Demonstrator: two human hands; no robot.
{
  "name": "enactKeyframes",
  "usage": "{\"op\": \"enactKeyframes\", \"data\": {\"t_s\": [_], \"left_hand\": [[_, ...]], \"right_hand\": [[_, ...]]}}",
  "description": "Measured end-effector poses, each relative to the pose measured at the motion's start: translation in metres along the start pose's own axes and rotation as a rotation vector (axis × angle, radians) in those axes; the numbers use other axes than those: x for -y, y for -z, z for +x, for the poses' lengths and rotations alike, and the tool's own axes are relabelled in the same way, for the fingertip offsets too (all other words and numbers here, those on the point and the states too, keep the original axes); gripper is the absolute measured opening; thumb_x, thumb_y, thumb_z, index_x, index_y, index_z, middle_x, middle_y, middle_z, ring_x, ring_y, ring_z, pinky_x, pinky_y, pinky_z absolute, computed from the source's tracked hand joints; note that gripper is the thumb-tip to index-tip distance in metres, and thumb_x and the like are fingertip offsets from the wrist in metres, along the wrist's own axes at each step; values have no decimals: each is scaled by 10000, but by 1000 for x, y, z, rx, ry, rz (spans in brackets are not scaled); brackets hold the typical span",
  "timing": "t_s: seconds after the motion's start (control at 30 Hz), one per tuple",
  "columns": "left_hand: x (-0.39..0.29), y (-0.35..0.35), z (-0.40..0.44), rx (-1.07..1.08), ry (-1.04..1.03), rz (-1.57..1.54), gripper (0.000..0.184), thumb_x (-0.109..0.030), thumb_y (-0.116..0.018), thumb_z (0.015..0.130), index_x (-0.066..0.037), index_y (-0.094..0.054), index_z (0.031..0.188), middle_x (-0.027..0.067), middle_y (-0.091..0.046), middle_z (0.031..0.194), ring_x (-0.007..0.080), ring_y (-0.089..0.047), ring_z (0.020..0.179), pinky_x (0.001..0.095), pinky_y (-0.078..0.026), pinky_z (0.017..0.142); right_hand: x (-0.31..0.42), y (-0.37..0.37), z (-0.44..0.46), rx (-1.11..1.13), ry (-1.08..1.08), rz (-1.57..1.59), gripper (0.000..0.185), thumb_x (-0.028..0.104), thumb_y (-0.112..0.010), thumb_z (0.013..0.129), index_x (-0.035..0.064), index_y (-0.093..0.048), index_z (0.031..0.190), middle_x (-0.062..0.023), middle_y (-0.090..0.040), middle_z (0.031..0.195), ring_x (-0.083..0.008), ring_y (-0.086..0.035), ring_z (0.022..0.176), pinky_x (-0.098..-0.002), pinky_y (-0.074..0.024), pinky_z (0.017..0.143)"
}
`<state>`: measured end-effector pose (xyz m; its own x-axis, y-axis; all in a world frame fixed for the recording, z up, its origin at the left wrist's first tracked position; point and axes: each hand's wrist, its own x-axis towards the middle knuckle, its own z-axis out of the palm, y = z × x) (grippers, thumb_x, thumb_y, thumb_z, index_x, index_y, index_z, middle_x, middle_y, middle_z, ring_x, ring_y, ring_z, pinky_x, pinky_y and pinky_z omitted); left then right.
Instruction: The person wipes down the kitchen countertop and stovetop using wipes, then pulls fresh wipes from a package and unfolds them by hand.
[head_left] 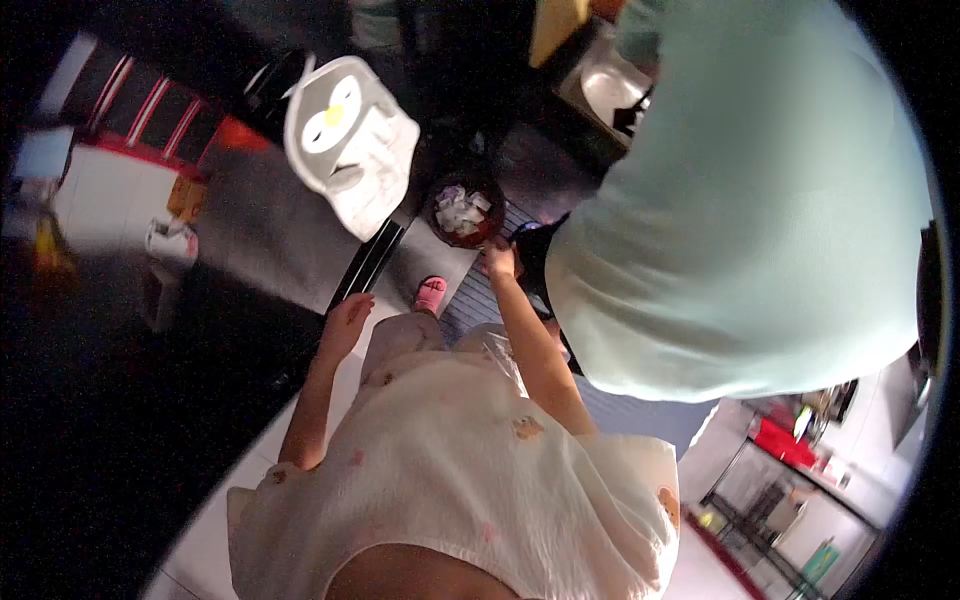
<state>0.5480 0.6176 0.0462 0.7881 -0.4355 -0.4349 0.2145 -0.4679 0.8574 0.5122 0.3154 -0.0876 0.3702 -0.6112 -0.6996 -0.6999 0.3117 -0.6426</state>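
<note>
My left hand (pixel 350 312) hangs low on the left, its fingers loosely apart and empty, near a dark edged strip. My right hand (pixel 499 256) is forward in the middle, its fingers closed at the near rim of a round, dark reddish bin (pixel 434 226). Crumpled white and pale purple scraps (pixel 462 211) lie inside the bin. Beyond and left of it is a light grey bag or cover (pixel 385 160) with a penguin-like face.
Another person in a pale green top (pixel 740 220) stands close on the right. My foot in a pink slipper (pixel 430 293) is below the bin, beside a grey striped mat (pixel 470 309). A wire rack (pixel 765 505) stands at lower right.
</note>
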Motion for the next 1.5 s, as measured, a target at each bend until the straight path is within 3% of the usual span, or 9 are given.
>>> {"op": "enactKeyframes", "data": {"t_s": [0.13, 0.23, 0.37, 0.5, 0.77, 0.9, 1.1, 1.2, 1.5], "left_hand": [[0, 8, 24, 197, -129, 94, 191, -140, -500, 847, -20, -552, 988, 78, -589, 910, 142, -563, 844, 254, -439, 735], [-3, -20, 47, 427, -169, 132, 181, -134, -521, 836, -18, -555, 971, 40, -593, 866, 95, -544, 784, 225, -429, 703], [-38, -85, 57, 861, -210, 196, 180, -127, -521, 834, -5, -557, 961, 38, -592, 862, 92, -538, 783, 213, -423, 694], [-65, -163, 33, 1248, -240, 338, 199, -114, -527, 826, -8, -544, 993, 61, -598, 886, 123, -557, 809, 239, -438, 713], [-76, -304, -84, 1647, -408, 530, 220, -144, -546, 807, -14, -556, 985, 46, -594, 803, 85, -541, 698, 229, -440, 636], [-122, -458, -175, 1817, -529, 666, 237, -137, -532, 804, -3, -542, 999, 87, -599, 843, 130, -563, 737, 247, -448, 676], [-121, -571, -220, 1897, -654, 753, 250, -168, -510, 818, -15, -534, 1014, 131, -599, 924, 194, -582, 826, 283, -446, 752], [-106, -627, -213, 1837, -482, 693, 229, -142, -515, 815, -13, -542, 1001, 110, -603, 917, 147, -575, 828, 256, -447, 741], [-164, -904, -225, 1697, -548, 688, 216, -142, -527, 799, -10, -566, 965, 81, -611, 854, 122, -569, 760, 247, -450, 691]], "right_hand": [[-81, 23, -23, 180, 259, -276, 311, 144, -519, 763, 79, -534, 1067, -43, -602, 776, -128, -560, 643, -280, -467, 481], [-140, 66, -82, 289, 211, -307, 216, 140, -521, 749, 79, -613, 935, -55, -618, 757, -152, -567, 681, -291, -469, 550], [-237, 118, -156, -213, -74, -372, 264, 282, -567, 704, 104, -632, 888, -91, -632, 854, -202, -600, 768, -301, -449, 703], [-308, 161, -237, -553, -348, 45, 259, 278, -580, 689, 70, -636, 833, -116, -632, 802, -213, -603, 787, -316, -457, 702], [-405, 175, -345, -772, -576, 236, 241, 277, -654, 667, 43, -604, 691, -98, -597, 617, -220, -585, 619, -349, -445, 613], [-456, 271, -366, -880, -644, 511, 222, 253, -635, 692, 40, -583, 661, -89, -572, 578, -193, -561, 559, -328, -427, 549], [-548, 317, -366, -991, -559, 951, 212, 230, -594, 746, 53, -544, 641, -38, -541, 549, -126, -509, 482, -256, -386, 443], [-571, 371, -351, -993, -557, 1051, 210, 231, -581, 765, 69, -530, 641, -25, -535, 555, -111, -501, 479, -245, -384, 442], [-584, 701, -274, -973, -313, 1096, 277, 283, -528, 821, 63, -542, 653, -13, -543, 586, -104, -508, 499, -231, -407, 458]]}}
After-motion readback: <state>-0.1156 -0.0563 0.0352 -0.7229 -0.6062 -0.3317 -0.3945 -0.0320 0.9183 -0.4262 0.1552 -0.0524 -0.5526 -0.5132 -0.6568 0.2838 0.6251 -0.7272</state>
